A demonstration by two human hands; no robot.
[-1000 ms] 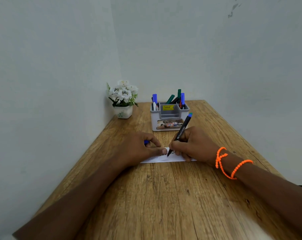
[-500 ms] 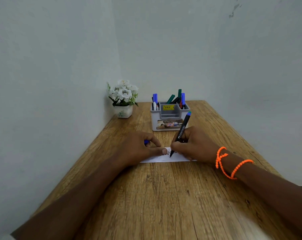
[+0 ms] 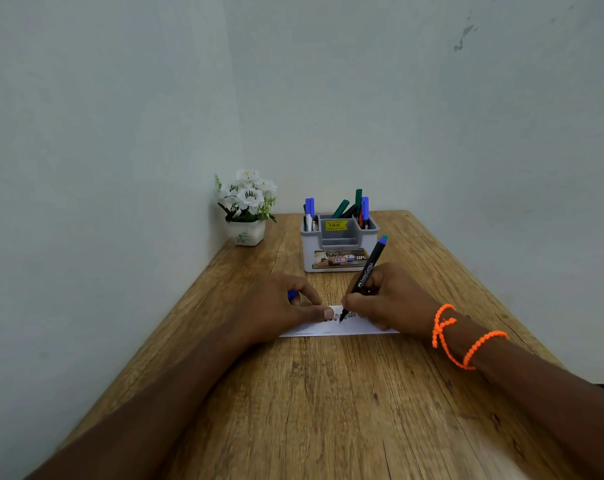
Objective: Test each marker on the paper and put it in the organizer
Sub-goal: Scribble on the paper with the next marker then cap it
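Observation:
My right hand (image 3: 392,304) grips a black marker (image 3: 367,271) with a blue end, its tip touching a small white paper (image 3: 331,328) in the middle of the wooden table. Squiggly ink lines show on the paper near the tip. My left hand (image 3: 281,308) presses the paper's left part down with the thumb and holds a small blue cap (image 3: 292,294) between its fingers. Behind the paper stands a grey organizer (image 3: 338,249) with several blue, green and black markers (image 3: 349,206) upright in its back compartments.
A white pot of white flowers (image 3: 246,207) stands in the back left corner against the wall. Walls close the table (image 3: 328,393) in on the left and at the back. An orange beaded bracelet (image 3: 461,337) circles my right wrist.
The marker tip has shifted slightly over the paper, adding to the squiggle. Both hands stay in nearly the same place.

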